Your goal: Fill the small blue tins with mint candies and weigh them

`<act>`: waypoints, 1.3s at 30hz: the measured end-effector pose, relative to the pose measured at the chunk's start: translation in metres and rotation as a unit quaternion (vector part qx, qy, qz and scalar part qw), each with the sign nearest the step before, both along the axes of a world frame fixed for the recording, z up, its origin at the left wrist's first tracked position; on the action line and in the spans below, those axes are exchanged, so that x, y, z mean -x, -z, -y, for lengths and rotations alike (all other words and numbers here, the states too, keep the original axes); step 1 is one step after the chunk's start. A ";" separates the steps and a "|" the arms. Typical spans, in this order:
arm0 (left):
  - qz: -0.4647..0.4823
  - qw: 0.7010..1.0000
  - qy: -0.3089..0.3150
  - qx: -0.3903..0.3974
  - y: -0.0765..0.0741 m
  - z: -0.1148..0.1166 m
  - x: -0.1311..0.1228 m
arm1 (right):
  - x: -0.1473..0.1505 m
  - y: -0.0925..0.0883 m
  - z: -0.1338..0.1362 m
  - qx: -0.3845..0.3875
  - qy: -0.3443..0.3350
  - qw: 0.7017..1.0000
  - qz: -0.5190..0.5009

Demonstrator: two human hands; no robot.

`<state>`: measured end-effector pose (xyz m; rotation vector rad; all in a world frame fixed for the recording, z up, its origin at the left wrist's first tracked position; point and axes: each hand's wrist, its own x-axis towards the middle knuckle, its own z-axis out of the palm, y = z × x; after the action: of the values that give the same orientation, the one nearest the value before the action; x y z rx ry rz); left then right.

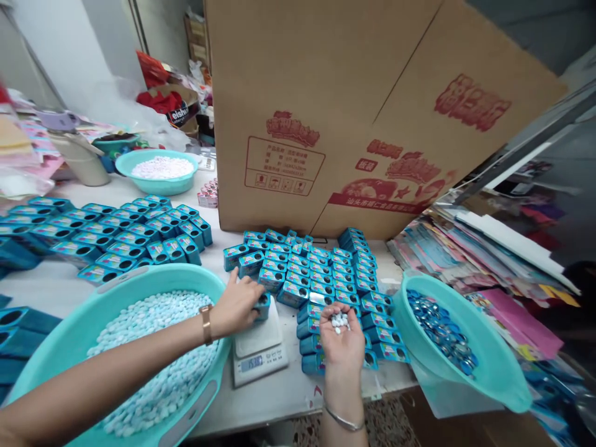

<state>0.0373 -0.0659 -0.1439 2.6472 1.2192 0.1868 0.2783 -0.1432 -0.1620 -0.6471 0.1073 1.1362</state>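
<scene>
My left hand (237, 305), with a brown-gold band at its wrist, is closed on a small blue tin (263, 306) above the pan of a white digital scale (261, 366). My fingers cover part of that tin. My right hand (343, 341) is palm up with fingers curled around several pale candies (339, 320). Behind and around it stand rows of blue tins (298, 273) with dark round openings on top. Below my left forearm lies a large turquoise basin (205, 276) full of pale blue-white candies (158, 323).
A turquoise basin (493, 329) of shiny blue and silver pieces sits at right. More blue tins (125, 236) fill the left. A big cardboard box (335, 74) blocks the back. Farther left is a smaller basin (162, 186) of whitish candies; printed sheets (442, 248) are stacked at right.
</scene>
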 end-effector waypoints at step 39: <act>-0.199 0.976 -0.017 0.092 -0.007 -0.175 0.192 | 0.016 -0.031 0.006 0.097 0.033 0.990 -0.095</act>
<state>-0.1549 0.1089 -0.1366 2.5738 1.3188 -0.4511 0.2626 -0.1489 -0.1312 -0.7012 0.4036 1.1300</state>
